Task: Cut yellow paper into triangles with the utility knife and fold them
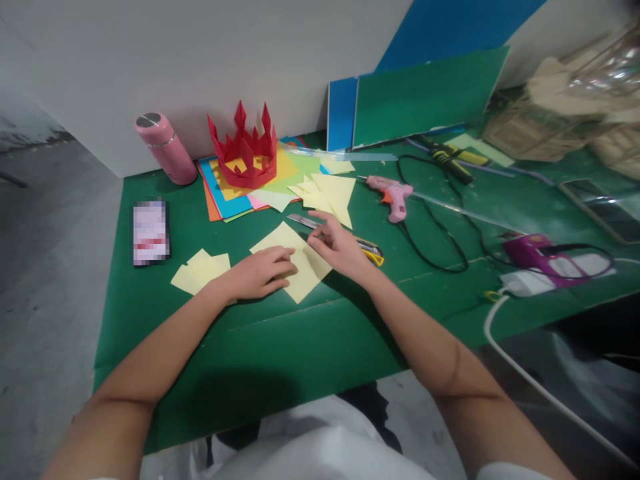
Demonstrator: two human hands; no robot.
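Note:
A pale yellow square of paper (pixel 301 288) lies turned like a diamond on the green table. Across its left part my left hand (pixel 263 272) rests flat, fingers stretched out and slightly apart. My right hand (pixel 339 248) hovers at the paper's upper right edge, index finger extended, thumb apart from it and the other fingers curled; I see nothing held in it. Partly hidden behind that hand is a yellow utility knife (pixel 370 250) with its blade out. Left of my left hand sit folded yellow paper pieces (pixel 200 272); more folded yellow pieces (pixel 334 193) lie beyond the knife.
A red paper crown (pixel 249 163) stands on stacked coloured sheets (pixel 227 212). A pink bottle (pixel 167 150) and a pixelated phone-shaped item (pixel 151 232) are left. Rightward lie a pink glue gun (pixel 394 197), cables, a purple-and-white power adapter (pixel 545 260) and brown bags (pixel 535 127).

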